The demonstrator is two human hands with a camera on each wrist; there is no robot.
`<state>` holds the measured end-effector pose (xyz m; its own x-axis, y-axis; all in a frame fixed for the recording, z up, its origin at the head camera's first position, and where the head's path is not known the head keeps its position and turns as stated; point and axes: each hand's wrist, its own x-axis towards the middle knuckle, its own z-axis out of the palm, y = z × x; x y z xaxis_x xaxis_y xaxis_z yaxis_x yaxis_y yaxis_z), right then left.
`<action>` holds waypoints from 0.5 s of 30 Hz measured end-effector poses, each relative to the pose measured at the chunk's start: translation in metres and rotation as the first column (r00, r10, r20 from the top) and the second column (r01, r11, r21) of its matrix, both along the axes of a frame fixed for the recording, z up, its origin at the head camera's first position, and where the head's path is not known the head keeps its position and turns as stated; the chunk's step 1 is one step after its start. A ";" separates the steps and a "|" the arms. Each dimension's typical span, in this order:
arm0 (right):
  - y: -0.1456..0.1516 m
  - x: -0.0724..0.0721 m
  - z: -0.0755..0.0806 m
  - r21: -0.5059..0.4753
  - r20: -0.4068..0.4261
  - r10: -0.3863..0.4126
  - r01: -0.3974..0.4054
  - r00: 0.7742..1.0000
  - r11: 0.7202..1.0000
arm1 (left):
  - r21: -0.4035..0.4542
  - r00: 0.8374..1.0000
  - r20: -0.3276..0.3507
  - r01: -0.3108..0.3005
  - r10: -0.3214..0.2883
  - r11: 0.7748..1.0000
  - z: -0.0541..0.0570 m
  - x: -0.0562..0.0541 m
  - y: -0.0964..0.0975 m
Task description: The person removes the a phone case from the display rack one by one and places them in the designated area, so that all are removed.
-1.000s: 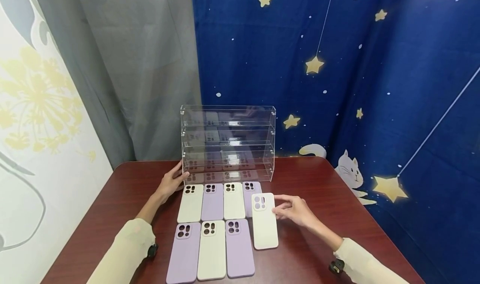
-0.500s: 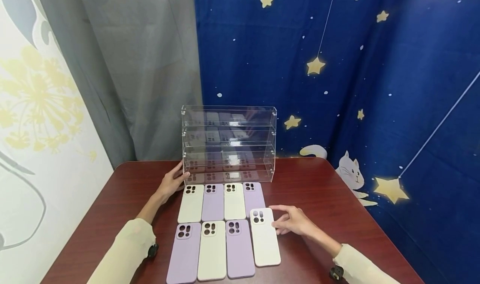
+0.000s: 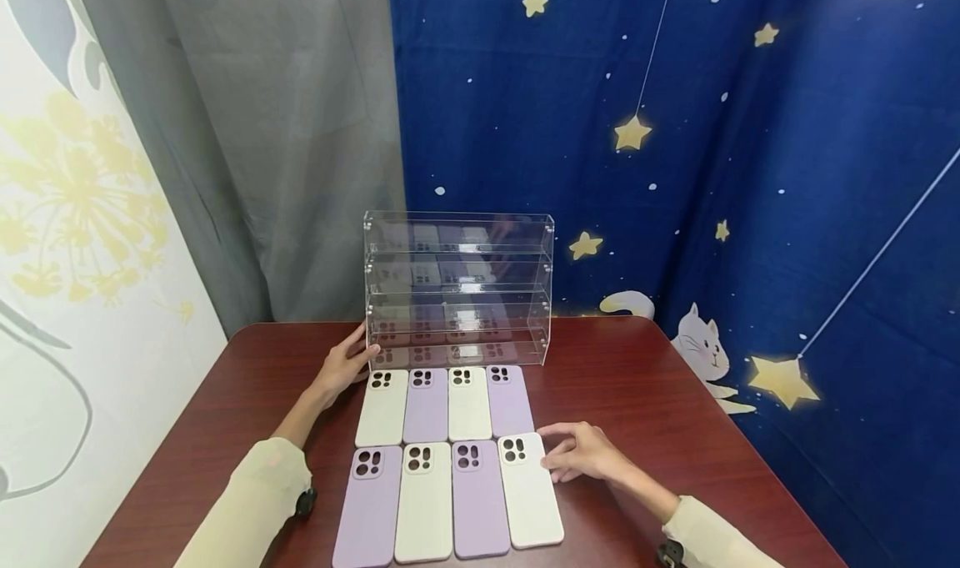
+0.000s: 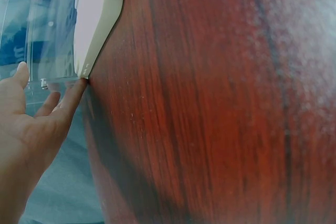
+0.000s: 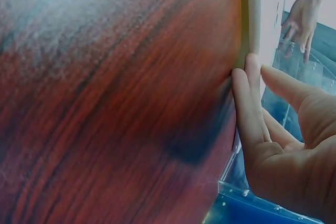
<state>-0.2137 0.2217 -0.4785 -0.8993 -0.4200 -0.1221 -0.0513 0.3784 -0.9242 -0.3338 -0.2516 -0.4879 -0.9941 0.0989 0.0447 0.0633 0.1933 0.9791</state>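
Note:
My right hand [image 3: 587, 451] pinches the right edge of a white phone case [image 3: 531, 493] at the right end of the front row. The right wrist view shows my thumb and fingertips at the edge of that case [image 5: 254, 24]. Left of it lie a purple case [image 3: 481, 510], a white case [image 3: 424, 510] and another purple case [image 3: 367, 514]. My left hand [image 3: 340, 372] touches the left side of a clear acrylic tiered rack [image 3: 459, 253], its fingers extended along that side in the left wrist view. The rack's tiers hold nothing but reflections.
Behind the front row, a second row alternates white [image 3: 382, 418] and purple [image 3: 426, 414] cases, close before the rack. All stand on a dark red wooden table [image 3: 645, 384]. A grey curtain [image 3: 300, 134] and a blue starry curtain [image 3: 510, 118] hang behind it.
My right hand has brought the white phone case down and toward me, from overlapping the back row's purple case to the front row's right end. The left hand has stayed at the rack.

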 end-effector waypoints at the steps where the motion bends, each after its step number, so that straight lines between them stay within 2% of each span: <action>1: 0.000 0.000 0.000 -0.002 -0.003 -0.003 0.003 1.000 1.000 | 0.001 1.000 -0.001 0.000 0.000 1.000 0.000 0.000 0.000; 9: 0.000 -0.001 0.000 0.019 -0.002 -0.006 0.006 1.000 1.000 | -0.003 1.000 -0.006 -0.007 0.007 1.000 0.001 0.001 0.000; 12: 0.002 -0.007 0.008 0.062 0.003 0.006 -0.006 1.000 0.998 | -0.019 1.000 -0.002 -0.008 0.008 1.000 0.006 -0.002 0.001; 15: 0.007 -0.018 0.026 0.120 -0.010 0.004 -0.003 1.000 0.993 | -0.064 1.000 -0.004 -0.022 0.022 0.998 0.016 -0.003 -0.004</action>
<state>-0.2319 0.2287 -0.4523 -0.8992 -0.4061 -0.1627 -0.0620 0.4864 -0.8715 -0.3369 -0.2552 -0.4722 -0.9959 0.0800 0.0426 0.0619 0.2574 0.9643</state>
